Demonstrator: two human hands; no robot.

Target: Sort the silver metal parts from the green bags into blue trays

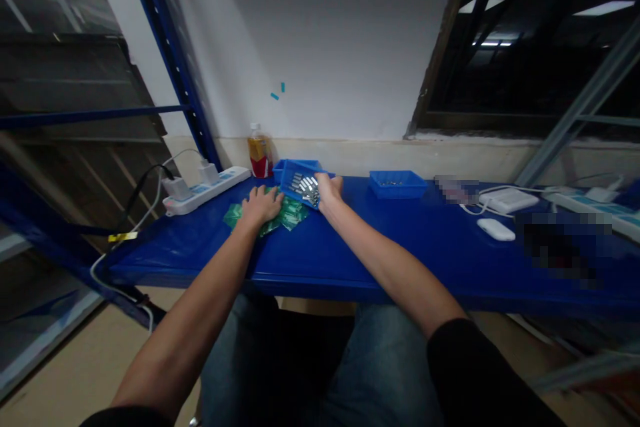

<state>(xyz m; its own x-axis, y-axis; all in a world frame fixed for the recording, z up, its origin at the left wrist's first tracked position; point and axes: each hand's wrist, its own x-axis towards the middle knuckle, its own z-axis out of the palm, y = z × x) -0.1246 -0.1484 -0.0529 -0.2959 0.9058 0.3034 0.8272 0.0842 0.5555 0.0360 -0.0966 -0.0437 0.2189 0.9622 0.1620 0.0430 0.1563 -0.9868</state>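
My right hand (329, 191) grips the right end of a small blue plastic tray (284, 181), which is tilted above the table. Several shiny metal cylindrical pieces (307, 185) lie in it, bunched toward its lower right corner. My left hand (261, 207) rests with fingers spread on a pile of green plastic packets (293, 215), just left of the tray. What the packets hold is not clear. Part of the pile is hidden under the hand.
A second blue tray (303, 164) stands behind the held one, beside a drink bottle (259, 152). Farther right is a blue tray (397, 185) with small metal parts. Power strips (207, 191) and cables lie left; a white case (496, 229) lies right on the blue table (390, 233).
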